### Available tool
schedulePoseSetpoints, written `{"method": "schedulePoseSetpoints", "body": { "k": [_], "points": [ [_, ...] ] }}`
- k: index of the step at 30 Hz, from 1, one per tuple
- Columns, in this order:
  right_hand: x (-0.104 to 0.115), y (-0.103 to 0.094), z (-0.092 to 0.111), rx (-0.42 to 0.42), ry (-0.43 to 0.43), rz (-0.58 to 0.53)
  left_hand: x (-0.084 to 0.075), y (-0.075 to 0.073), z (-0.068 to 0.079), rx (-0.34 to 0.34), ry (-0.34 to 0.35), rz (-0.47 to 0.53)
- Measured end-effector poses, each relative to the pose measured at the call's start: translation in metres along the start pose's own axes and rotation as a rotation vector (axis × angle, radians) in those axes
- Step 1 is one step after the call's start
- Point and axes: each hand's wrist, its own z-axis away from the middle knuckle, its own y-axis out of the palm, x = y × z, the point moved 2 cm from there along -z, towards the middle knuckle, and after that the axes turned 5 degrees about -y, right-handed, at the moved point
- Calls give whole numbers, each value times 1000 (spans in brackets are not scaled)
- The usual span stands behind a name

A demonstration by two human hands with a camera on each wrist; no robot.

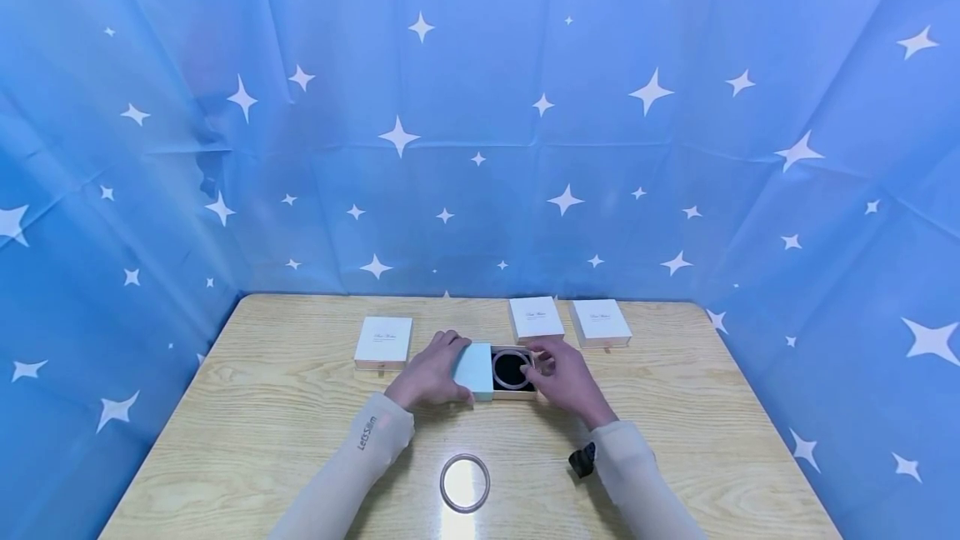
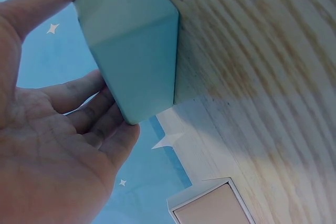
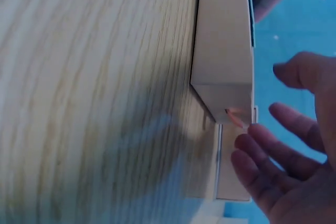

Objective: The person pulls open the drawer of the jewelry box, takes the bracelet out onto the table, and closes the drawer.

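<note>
My left hand (image 1: 433,373) grips the pale blue sleeve (image 2: 136,66) of a small drawer box, thumb on the near side and fingers on the far side. The beige drawer (image 3: 220,40) is slid out to the right, and a purplish-grey bangle (image 1: 512,387) lies on its black lining. Over the drawer's right end is my right hand (image 1: 561,377), thumb and fingers apart, the thumb by the bangle's edge. In the right wrist view, fingertips are close to the orange ribbon pull (image 3: 234,118). A second bangle (image 1: 443,483) lies flat on the table in front.
A white lidded box (image 1: 384,340) stands left of my left hand. Behind my right hand are two more white boxes, one nearer the middle (image 1: 537,317) and one farther right (image 1: 602,321). A blue star-patterned curtain (image 1: 480,215) hangs behind the wooden table (image 1: 300,432).
</note>
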Motion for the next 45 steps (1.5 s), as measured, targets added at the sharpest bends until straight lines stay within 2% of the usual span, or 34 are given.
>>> {"method": "schedulePoseSetpoints", "body": {
  "k": [7, 14, 17, 24, 45],
  "points": [
    [13, 3, -1, 56, -110, 120, 1, 0, -1, -4, 6, -2],
    [25, 11, -6, 85, -265, 236, 1, 1, -1, -2, 3, -2],
    [28, 14, -8, 93, -294, 287, 0, 1, -1, -2, 3, 2],
    [36, 20, -13, 125, -255, 389, 1, 2, 0, 1, -2, 0],
    [53, 21, -24, 221, -178, 456, 0, 1, 0, -7, 0, 11]
  ]
}}
